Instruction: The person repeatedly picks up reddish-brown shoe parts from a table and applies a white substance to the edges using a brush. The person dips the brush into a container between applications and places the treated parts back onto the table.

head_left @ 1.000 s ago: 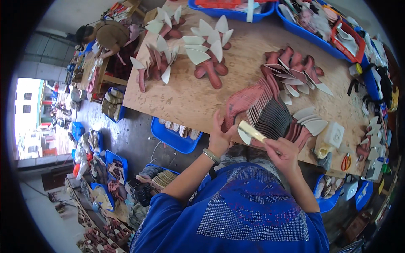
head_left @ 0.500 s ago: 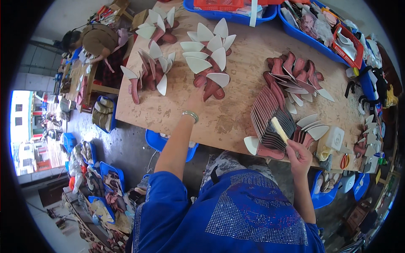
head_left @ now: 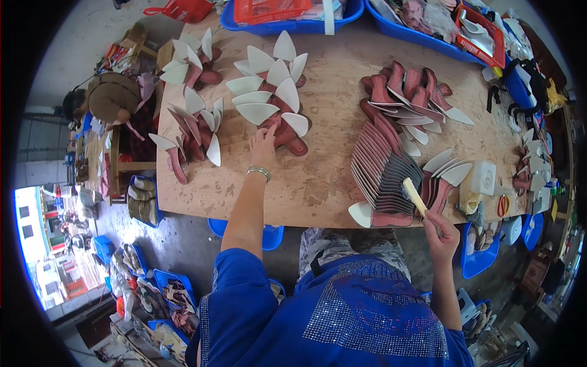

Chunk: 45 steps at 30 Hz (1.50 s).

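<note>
My left hand [head_left: 263,147] reaches to the near end of a pile of reddish-brown shoe insoles [head_left: 287,133] with white pointed ends. Its fingers are bent and closed on the edge of one insole there; the fingertips are partly hidden. A pale-handled brush [head_left: 416,197] sits in my right hand [head_left: 441,237], gripped between thumb and fingers. The brush's head rests at the grey ends of a fanned stack of insoles [head_left: 382,165] near the table's front edge. A single insole with a white tip [head_left: 360,214] lies at the near side of that stack.
More insole piles stand on the wooden table [head_left: 324,177], at left [head_left: 194,131] and far right [head_left: 413,98]. A translucent plastic container [head_left: 483,177] and orange-handled scissors [head_left: 503,206] are at right. Blue bins [head_left: 293,25] line the back. Another person [head_left: 113,101] bends over a table at left.
The view has shifted, so the table sits further left and lower. My left hand has drawn its fingers in at the insole pile. My right hand keeps the brush at the fanned stack.
</note>
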### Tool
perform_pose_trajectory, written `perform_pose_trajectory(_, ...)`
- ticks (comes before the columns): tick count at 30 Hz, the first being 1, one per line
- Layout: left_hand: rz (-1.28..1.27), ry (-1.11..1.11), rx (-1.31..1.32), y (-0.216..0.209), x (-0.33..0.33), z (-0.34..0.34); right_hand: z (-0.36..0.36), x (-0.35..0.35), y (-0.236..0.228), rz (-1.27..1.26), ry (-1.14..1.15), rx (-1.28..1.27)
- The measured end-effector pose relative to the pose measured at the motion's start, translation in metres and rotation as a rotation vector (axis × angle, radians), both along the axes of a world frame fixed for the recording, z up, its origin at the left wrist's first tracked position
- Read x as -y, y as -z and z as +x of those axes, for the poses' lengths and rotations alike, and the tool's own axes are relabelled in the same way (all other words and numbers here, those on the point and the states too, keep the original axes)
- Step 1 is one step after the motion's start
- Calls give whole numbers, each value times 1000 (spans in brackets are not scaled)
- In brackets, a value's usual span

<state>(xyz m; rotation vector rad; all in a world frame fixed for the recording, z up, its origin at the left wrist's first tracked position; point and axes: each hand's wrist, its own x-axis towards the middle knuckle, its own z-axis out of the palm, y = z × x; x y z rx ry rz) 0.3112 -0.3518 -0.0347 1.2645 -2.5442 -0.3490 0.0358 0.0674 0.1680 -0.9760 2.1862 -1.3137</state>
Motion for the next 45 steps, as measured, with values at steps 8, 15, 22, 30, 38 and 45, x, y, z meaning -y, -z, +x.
perform_pose_trajectory(8,-123,52,-367,-53,-24,-55,-26,-16,4,-101,153,44)
perform_pose_trajectory(15,-11,708,-333,-179,-20,-272,-68,-59,1,-321,467,467)
perform_pose_trajectory(22,-517,1441,453,-145,-40,-430,-92,-139,15,-345,683,432)
perform_pose_trajectory(30,-619,1567,570,-116,-37,-467,-118,-228,28,-363,930,434)
perform_pose_trajectory(38,-56,641,27,-222,-55,-444,-167,-263,54,186,713,66)
perform_pose_trajectory(45,1637,327,-324,-230,-195,-378,-211,-240,92,512,429,-396)
